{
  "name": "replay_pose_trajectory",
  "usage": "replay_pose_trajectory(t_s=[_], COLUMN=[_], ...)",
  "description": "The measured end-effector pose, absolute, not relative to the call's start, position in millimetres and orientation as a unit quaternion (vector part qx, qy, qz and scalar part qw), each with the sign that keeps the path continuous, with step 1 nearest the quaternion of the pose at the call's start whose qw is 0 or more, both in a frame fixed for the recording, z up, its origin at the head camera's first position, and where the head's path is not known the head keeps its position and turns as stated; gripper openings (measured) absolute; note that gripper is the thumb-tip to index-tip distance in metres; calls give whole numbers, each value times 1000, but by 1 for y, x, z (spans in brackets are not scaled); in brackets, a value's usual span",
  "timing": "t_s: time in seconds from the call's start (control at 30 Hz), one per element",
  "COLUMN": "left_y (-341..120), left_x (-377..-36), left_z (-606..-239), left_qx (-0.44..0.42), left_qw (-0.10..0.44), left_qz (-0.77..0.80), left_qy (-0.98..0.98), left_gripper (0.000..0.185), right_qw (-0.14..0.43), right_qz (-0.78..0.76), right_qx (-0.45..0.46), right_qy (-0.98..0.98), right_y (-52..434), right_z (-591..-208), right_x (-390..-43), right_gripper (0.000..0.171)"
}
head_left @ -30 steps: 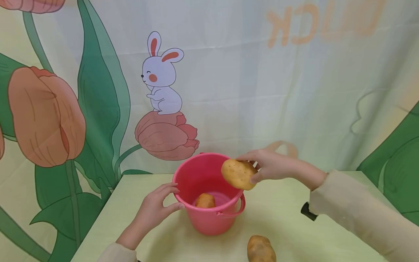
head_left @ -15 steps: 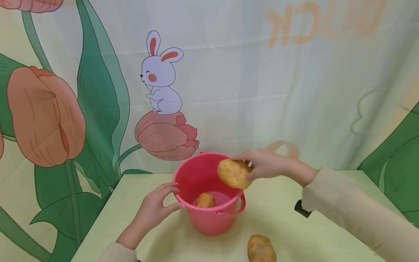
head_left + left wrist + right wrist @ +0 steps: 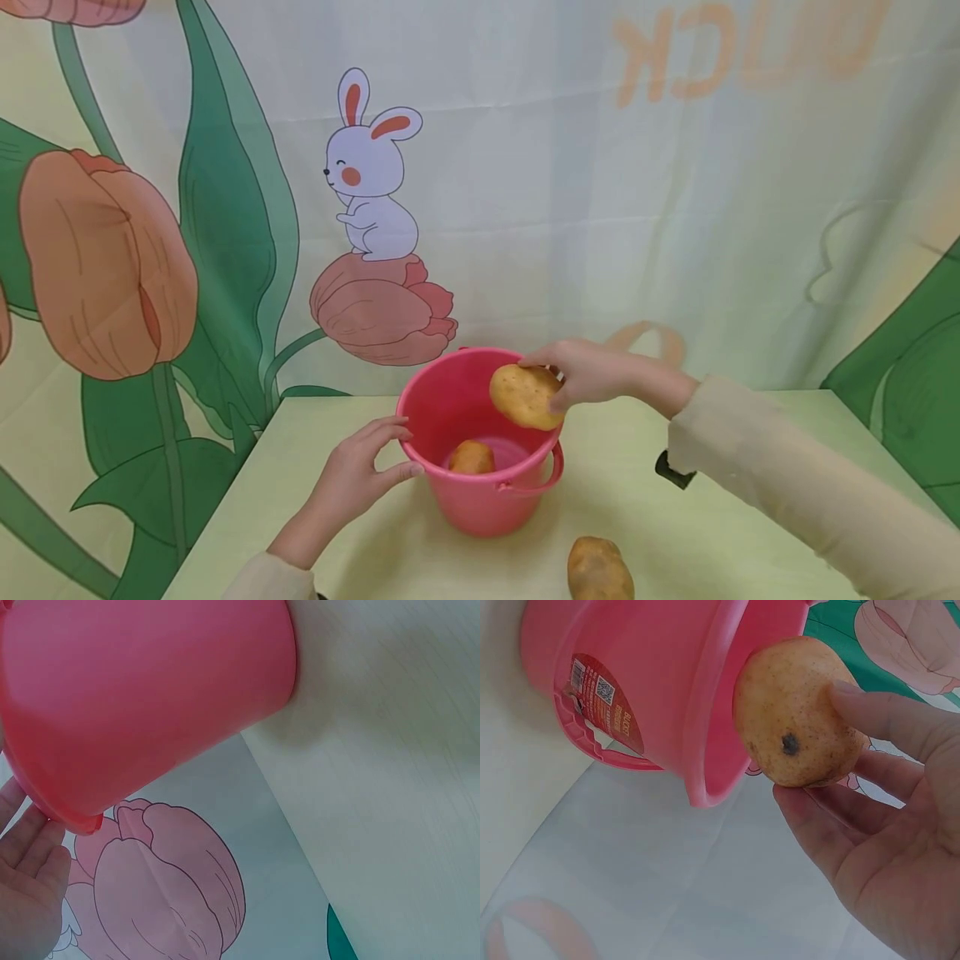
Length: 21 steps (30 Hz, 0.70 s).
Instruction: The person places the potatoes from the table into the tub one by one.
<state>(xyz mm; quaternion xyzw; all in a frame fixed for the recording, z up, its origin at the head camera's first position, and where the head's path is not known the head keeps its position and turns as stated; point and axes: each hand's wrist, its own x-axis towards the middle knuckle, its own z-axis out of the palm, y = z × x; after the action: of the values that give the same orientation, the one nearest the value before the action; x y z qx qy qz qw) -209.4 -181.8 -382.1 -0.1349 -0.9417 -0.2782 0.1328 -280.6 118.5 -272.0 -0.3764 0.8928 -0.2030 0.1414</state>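
A pink plastic bucket (image 3: pixel 487 507) stands upright on the table, with one potato (image 3: pixel 471 457) inside at the bottom. My right hand (image 3: pixel 600 372) pinches another potato (image 3: pixel 522 398) between thumb and fingers, over the right side of the bucket's mouth. A dark spot marks this potato (image 3: pixel 795 712) in the right wrist view. My left hand (image 3: pixel 351 473) rests against the left of the rim, its fingers fairly straight; the left wrist view shows these fingers (image 3: pixel 34 838) touching the rim from outside. A third potato (image 3: pixel 598 570) lies on the table, cut off by the lower edge.
The bucket's handle (image 3: pixel 557 467) hangs down on its right side, and a red label (image 3: pixel 606 701) sits beside it. The pale table (image 3: pixel 720 533) ends at a curtain (image 3: pixel 540 208) printed with a rabbit and tulips. A black band (image 3: pixel 673 470) hangs below the right sleeve.
My right hand has moved slightly left with its potato, further over the bucket's mouth. The left hand, the bucket and the other potatoes have stayed put.
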Motion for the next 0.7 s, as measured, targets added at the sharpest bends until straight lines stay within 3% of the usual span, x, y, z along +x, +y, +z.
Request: replay_pose_trajectory(t_s=[0.7], left_y=[-181], left_x=[-207], left_z=[-388], left_qx=[-131], left_qw=[140], left_qz=[-274], left_qy=[-942], left_gripper=[36], right_qw=[139], right_qz=[-201], right_qx=[-361], right_qy=[900], right_y=[107], right_z=[-294], right_x=[-288], right_gripper=[55])
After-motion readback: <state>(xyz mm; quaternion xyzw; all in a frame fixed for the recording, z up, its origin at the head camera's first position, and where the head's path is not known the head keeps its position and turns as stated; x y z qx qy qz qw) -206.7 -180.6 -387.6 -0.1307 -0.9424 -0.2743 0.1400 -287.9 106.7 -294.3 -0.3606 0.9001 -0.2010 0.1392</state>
